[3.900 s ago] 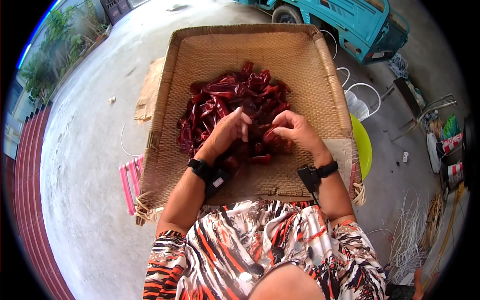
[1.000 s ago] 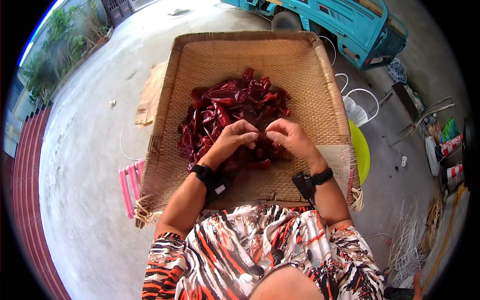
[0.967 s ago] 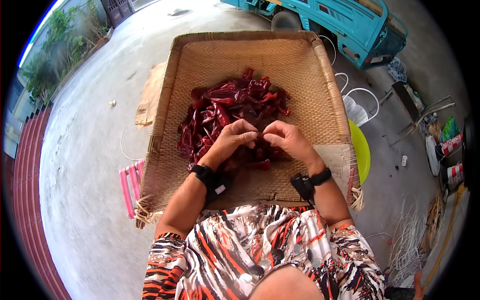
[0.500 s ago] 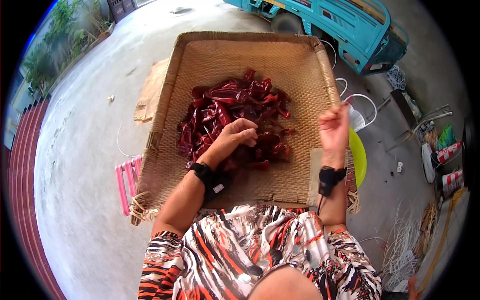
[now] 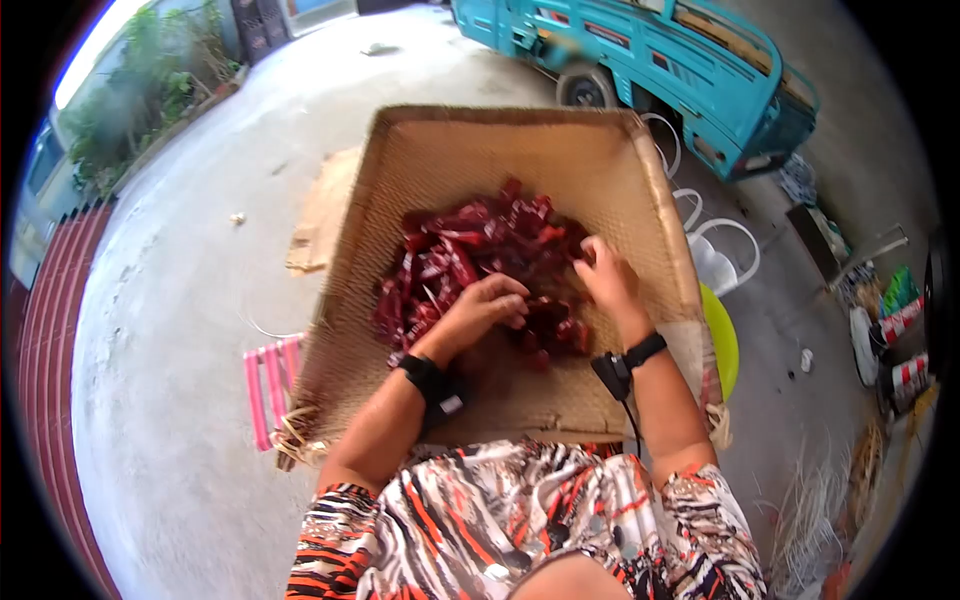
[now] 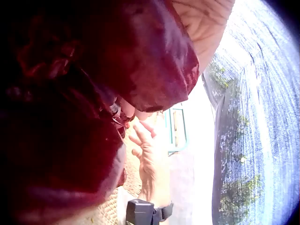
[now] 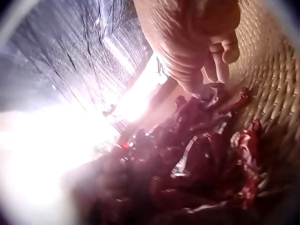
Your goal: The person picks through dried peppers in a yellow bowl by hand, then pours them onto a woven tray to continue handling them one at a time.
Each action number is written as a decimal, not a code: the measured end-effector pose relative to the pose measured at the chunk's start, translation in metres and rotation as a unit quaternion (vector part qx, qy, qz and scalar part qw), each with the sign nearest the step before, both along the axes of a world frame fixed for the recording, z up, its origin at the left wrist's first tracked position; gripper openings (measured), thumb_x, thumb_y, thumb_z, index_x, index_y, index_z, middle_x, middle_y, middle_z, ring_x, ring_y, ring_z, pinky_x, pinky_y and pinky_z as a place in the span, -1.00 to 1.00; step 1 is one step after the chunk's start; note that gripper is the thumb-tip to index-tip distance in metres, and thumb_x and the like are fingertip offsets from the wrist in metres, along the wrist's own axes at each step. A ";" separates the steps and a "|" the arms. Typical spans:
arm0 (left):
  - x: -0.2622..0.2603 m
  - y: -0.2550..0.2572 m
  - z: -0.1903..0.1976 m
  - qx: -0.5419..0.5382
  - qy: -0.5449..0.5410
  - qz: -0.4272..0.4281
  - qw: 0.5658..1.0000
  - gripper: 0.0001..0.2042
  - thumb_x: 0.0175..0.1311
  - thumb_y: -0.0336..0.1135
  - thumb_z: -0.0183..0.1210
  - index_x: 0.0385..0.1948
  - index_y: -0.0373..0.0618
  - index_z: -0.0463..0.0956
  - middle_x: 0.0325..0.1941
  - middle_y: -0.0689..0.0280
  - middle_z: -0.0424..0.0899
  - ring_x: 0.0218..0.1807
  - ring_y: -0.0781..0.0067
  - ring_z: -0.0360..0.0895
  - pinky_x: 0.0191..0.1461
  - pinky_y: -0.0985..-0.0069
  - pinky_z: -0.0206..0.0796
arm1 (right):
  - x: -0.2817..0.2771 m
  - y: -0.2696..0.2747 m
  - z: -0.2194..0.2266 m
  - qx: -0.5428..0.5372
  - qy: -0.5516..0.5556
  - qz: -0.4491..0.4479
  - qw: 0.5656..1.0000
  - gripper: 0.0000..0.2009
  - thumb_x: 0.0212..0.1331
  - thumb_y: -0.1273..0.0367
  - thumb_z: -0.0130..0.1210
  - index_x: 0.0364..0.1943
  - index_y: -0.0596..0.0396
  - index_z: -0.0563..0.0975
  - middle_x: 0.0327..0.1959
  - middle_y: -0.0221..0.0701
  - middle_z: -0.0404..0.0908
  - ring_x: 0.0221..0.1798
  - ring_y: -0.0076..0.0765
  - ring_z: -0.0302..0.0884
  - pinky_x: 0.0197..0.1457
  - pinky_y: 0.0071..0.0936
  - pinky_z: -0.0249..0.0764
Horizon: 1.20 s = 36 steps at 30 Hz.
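Observation:
A heap of glossy dark red chilli peppers [image 5: 470, 235] lies in a woven basket [image 5: 650, 150] on the person's lap. The left hand [image 5: 484, 305] bends its fingers over the near side of the heap. In the left wrist view a large red pepper [image 6: 154, 56] sits against the palm, with fingertips at its end; most of that hand is hidden behind it. At the heap's right edge is the right hand [image 5: 612, 280], thumb and forefinger apart. The right wrist view shows the right hand [image 7: 201, 42] with its fingertips right at the peppers [image 7: 201, 145], which are blurred.
A yellow-green basin [image 5: 720, 345] and a white bucket [image 5: 712, 262] stand right of the basket. A pink-striped stool [image 5: 270, 385] is at the left, near flattened cardboard [image 5: 325, 215]. A teal cargo tricycle [image 5: 660, 75] is parked ahead; loose white strands [image 5: 810, 510] lie at the right.
The two hands worked fingertip to fingertip over the heap. The right hand then swung out to the basket's right rim and came back to the peppers. The left hand stayed over the heap.

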<state>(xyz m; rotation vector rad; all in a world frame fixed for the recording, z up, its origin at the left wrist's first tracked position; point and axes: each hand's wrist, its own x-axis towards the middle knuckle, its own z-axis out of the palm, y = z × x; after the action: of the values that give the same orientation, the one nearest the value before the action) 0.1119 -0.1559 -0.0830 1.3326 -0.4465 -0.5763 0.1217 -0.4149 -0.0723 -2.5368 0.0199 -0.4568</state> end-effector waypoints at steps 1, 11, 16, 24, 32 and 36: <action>0.000 0.001 0.001 -0.004 -0.009 -0.004 1.000 -0.77 0.38 -0.31 0.13 -0.04 -0.22 0.47 -0.23 0.27 0.61 -0.22 0.50 0.60 -0.08 0.54 0.50 | 0.005 0.002 -0.004 -0.045 0.016 -0.004 0.999 -0.75 0.11 0.34 0.19 -0.13 0.02 0.49 -0.12 -0.21 0.59 -0.06 0.03 0.56 -0.04 -0.11 0.50; -0.002 0.000 0.005 0.007 -0.020 -0.013 1.000 -0.77 0.40 -0.29 0.11 -0.04 -0.22 0.46 -0.24 0.30 0.61 -0.22 0.54 0.60 -0.07 0.59 0.47 | -0.012 0.002 0.008 -0.117 0.122 -0.019 0.985 -0.69 -0.05 0.36 0.16 -0.17 0.15 0.47 -0.04 -0.07 0.50 0.00 0.15 0.50 0.04 -0.03 0.45; -0.001 -0.002 0.002 0.015 -0.039 -0.032 0.999 -0.74 0.40 -0.27 0.12 -0.01 -0.22 0.45 -0.22 0.30 0.61 -0.21 0.55 0.58 -0.05 0.60 0.45 | -0.015 -0.008 0.017 0.069 0.149 0.048 0.985 -0.63 -0.06 0.33 0.23 -0.15 0.21 0.47 -0.31 -0.22 0.61 -0.32 -0.17 0.57 -0.25 -0.31 0.50; -0.008 -0.003 0.009 -0.005 -0.069 -0.023 0.997 -0.69 0.41 -0.22 0.11 0.03 -0.23 0.42 -0.16 0.32 0.58 -0.21 0.59 0.52 -0.08 0.61 0.43 | -0.044 0.062 0.021 0.417 0.212 0.186 0.864 -0.78 0.23 0.35 0.16 -0.10 0.08 0.46 -0.27 -0.49 0.56 -0.39 -0.64 0.45 -0.37 -0.67 0.44; -0.013 -0.004 0.015 0.011 -0.074 -0.031 0.997 -0.77 0.35 -0.37 0.16 -0.03 -0.21 0.46 -0.20 0.37 0.57 -0.28 0.62 0.50 -0.21 0.62 0.39 | -0.055 0.049 0.042 0.385 0.197 0.185 0.882 -0.93 0.28 0.39 0.12 -0.24 0.07 0.53 -0.36 -0.57 0.54 -0.41 -0.73 0.40 -0.36 -0.71 0.41; -0.014 -0.003 0.027 0.030 -0.057 -0.050 0.997 -0.68 0.32 -0.28 0.21 0.01 -0.24 0.46 -0.26 0.37 0.58 -0.30 0.60 0.52 -0.16 0.59 0.39 | -0.062 0.037 0.043 0.440 0.218 0.166 0.855 -0.90 0.32 0.37 0.07 -0.24 0.09 0.54 -0.41 -0.56 0.52 -0.40 -0.72 0.42 -0.36 -0.71 0.42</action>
<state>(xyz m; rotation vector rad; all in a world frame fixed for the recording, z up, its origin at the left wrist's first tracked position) 0.0976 -0.1588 -0.0565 1.4118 -0.5957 -0.6015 0.0594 -0.3776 -0.0296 -1.6268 -0.0335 0.2461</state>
